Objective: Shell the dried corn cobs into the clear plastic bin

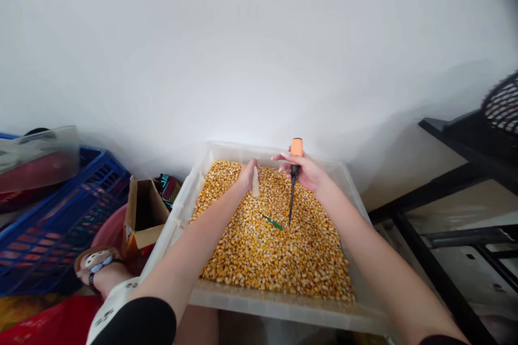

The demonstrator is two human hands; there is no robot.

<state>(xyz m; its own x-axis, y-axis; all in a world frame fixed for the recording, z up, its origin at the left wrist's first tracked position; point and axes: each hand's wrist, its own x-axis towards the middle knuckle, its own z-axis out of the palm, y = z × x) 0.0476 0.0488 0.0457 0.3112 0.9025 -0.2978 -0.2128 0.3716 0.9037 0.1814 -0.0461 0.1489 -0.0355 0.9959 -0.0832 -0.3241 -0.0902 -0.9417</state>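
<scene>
The left hand (pixel 247 172) pinches a pale stripped cob (pixel 256 182) upright over the kernels (pixel 275 248) in the clear tub (pixel 283 310). The right hand (pixel 307 171) grips a screwdriver (pixel 294 172), tip down. Judging by this, shelling is between cobs; next calls for steady aim. A small green tool (pixel 272 221) lies half-buried; fingertips are hard to make out.

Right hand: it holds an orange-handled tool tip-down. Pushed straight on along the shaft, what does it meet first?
The right hand aims the screwdriver at the corn kernels in the clear bin; the tip seems at their surface already, beside a small green tool.
</scene>
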